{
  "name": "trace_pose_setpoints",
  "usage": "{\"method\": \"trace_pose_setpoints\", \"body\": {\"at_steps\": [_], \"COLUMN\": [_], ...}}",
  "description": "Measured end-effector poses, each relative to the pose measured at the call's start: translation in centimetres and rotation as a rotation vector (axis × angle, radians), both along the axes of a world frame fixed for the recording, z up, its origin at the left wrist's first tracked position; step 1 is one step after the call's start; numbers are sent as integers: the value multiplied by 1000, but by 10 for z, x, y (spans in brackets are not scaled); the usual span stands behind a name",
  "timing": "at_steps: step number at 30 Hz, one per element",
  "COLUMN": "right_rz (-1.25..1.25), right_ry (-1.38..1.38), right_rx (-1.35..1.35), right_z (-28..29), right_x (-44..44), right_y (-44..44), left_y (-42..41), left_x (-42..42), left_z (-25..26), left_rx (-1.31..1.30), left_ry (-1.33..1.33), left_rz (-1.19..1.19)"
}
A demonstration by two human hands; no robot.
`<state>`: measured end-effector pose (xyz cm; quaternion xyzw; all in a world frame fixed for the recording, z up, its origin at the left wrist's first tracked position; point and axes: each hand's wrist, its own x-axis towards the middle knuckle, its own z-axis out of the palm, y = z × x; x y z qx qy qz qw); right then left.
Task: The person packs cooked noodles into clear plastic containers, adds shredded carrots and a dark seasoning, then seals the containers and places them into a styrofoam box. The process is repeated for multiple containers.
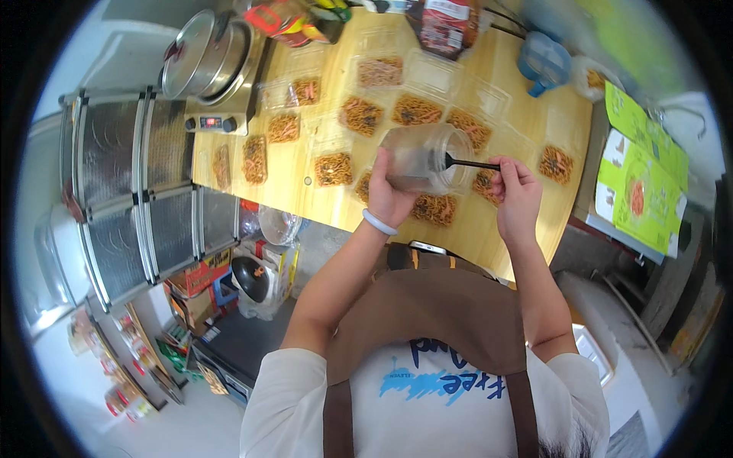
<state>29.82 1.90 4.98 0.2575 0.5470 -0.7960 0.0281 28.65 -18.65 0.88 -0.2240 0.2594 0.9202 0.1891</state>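
My left hand [392, 192] grips a clear plastic jar [409, 151], tipped on its side with its mouth to the right. Pinched in my right hand [518, 194] is the handle of a black spoon [472, 164], whose head is inside the jar's mouth. What the jar contains is hard to tell through its cloudy wall. Below and around the jar, clear plastic boxes of brown noodles lie with lids raised, among them a box partly under my left hand [435, 210] and another box [417, 110] just behind the jar.
A steel pot [197, 57] with a glass lid sits on an induction cooker [220, 114] at the left. Sauce packages, including a dark red bag [444, 26], stand at the back. A blue jug [543, 60] and a green carton [638, 194] are at the right. A phone [428, 247] lies at the front edge.
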Motion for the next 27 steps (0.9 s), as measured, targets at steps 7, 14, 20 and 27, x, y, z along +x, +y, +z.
{"method": "trace_pose_setpoints", "body": {"at_steps": [7,14,20,27], "right_rz": [73,91,263,121], "right_ry": [52,232,302,329], "right_rx": [-262,64,533,429], "right_z": [-2,-67,-100,-66], "right_x": [-93,-215,-247,-234], "right_y": [-34,-71,-97,-99], "left_y": [-67,-114,-148,-161], "left_x": [4,21,27,0], "left_z": [-11,12,-1,-9], "left_rx": [17,-25,0,-28], "left_ry": [-139,-181,-154,-89], "left_rz": [306,496,606,567]}}
